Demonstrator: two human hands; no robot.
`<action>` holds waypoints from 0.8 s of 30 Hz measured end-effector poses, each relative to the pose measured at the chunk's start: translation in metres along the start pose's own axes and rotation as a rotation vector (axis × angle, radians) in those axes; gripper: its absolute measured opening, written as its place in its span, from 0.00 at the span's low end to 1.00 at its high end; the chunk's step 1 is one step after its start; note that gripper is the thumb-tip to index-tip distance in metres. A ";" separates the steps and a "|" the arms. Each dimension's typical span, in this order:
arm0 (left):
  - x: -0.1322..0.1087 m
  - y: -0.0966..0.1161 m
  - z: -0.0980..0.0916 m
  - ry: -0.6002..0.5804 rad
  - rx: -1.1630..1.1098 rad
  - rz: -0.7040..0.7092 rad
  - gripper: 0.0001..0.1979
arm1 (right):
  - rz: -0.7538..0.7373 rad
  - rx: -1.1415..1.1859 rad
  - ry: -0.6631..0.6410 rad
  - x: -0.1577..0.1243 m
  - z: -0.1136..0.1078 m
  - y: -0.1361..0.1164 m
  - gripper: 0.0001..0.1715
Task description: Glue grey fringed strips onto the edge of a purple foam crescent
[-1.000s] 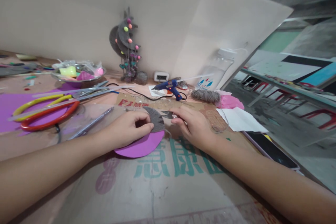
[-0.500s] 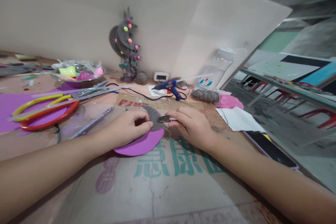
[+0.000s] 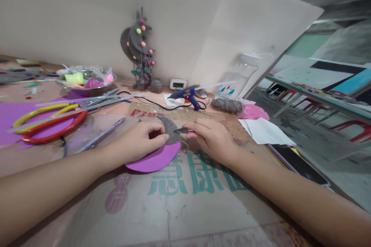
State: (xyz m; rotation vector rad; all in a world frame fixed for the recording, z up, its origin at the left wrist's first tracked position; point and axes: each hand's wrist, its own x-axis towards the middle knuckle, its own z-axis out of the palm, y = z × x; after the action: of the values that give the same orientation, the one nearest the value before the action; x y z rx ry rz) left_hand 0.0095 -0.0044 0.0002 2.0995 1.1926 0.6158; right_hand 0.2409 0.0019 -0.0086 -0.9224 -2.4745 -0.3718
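Note:
My left hand [image 3: 139,141] pinches a grey, yarn-wrapped curved piece [image 3: 171,129] against a purple foam disc [image 3: 156,158] that lies on the cardboard sheet [image 3: 185,200]. My right hand [image 3: 210,137] grips a small pair of thread snips [image 3: 182,131], whose closed blades touch the grey piece's right edge. Both hands rest close together at the middle of the table.
A blue glue gun [image 3: 187,95] and a grey yarn bundle [image 3: 226,105] lie behind the hands. Large yellow and red scissors [image 3: 46,121], metal tweezers [image 3: 101,135] and a bowl of pompoms [image 3: 87,81] sit left. White paper [image 3: 265,131] and a dark tablet [image 3: 301,164] lie right.
The snips moved left onto the grey piece and their blades closed. The grey piece shifted slightly back and left under my left hand.

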 end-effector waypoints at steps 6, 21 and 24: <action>0.001 -0.003 0.001 0.017 0.031 0.008 0.11 | 0.121 0.118 0.078 -0.004 -0.001 0.004 0.16; 0.000 0.000 0.000 0.021 0.025 0.001 0.10 | 0.192 0.231 0.027 0.000 -0.003 -0.006 0.16; 0.000 0.000 0.000 0.009 0.011 0.036 0.11 | 0.413 0.494 -0.001 0.006 -0.007 -0.019 0.15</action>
State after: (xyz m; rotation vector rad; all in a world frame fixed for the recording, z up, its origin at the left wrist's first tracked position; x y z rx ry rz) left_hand 0.0092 -0.0042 0.0000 2.1342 1.1677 0.6372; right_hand 0.2264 -0.0117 -0.0015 -1.1626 -2.1433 0.3614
